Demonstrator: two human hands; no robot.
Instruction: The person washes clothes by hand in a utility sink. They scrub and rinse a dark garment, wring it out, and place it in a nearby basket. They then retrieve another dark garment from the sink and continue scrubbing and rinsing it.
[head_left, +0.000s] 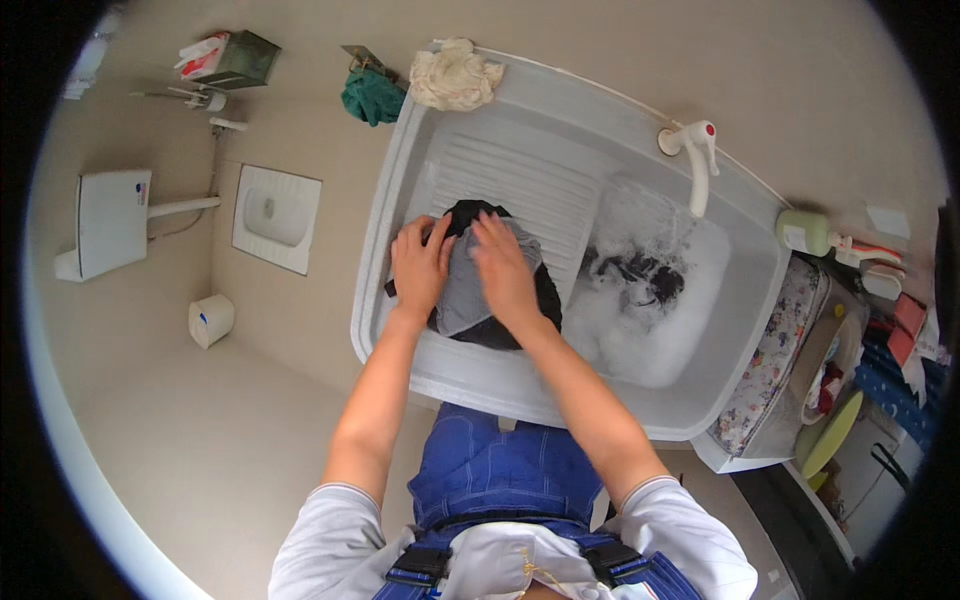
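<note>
A black garment with a grey fabric panel (459, 289) lies bunched on the ribbed washboard part (517, 172) of a grey laundry sink (390, 375). My left hand (418, 262) is on the garment's left side, fingers curled over the black cloth. Slightly blurred, my right hand (504, 274) lies across the grey panel, its fingertips near the garment's upper edge. Whether it grips the cloth cannot be made out. To the right, dark cloth (652, 281) sits partly under foamy water (637, 345) in the basin.
A white tap (697, 161) reaches over the basin. Cream cloth (456, 79) drapes the upper left corner near a hanging green cloth (371, 97). Beyond the right rim are a green pump bottle (806, 232) and a floral-covered item (776, 360). A squat toilet (276, 217) is at left.
</note>
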